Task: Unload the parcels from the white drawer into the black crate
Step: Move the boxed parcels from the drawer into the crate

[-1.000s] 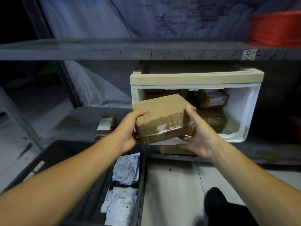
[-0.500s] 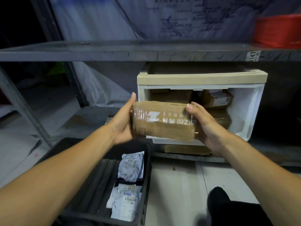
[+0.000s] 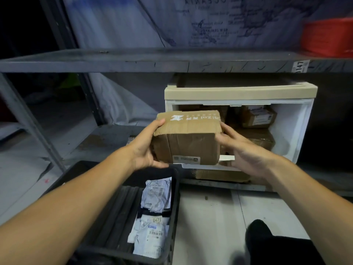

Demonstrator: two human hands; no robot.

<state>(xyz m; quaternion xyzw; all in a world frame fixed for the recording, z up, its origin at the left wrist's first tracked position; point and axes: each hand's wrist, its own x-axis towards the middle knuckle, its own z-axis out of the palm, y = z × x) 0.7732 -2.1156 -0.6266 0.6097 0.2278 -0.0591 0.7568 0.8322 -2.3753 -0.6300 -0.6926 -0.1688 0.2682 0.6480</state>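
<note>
Cardboard parcel [image 3: 188, 138] seemingly between both hands

Cardboard box [image 3: 188, 138] held between left hand [image 3: 146, 148] and right hand [image 3: 243, 152], in front of the open drawer [image 3: 286, 134], above the crate's [image 3: 114, 203] far end. Drawer sits on the lower shelf [image 3: 107, 138], under the upper shelf [image 3: 152, 61], with more boxes [image 3: 257, 118] inside at the back. Crate on the floor, left of and below the drawer, with mailer bags [image 3: 152, 213] along its right side.
</note>
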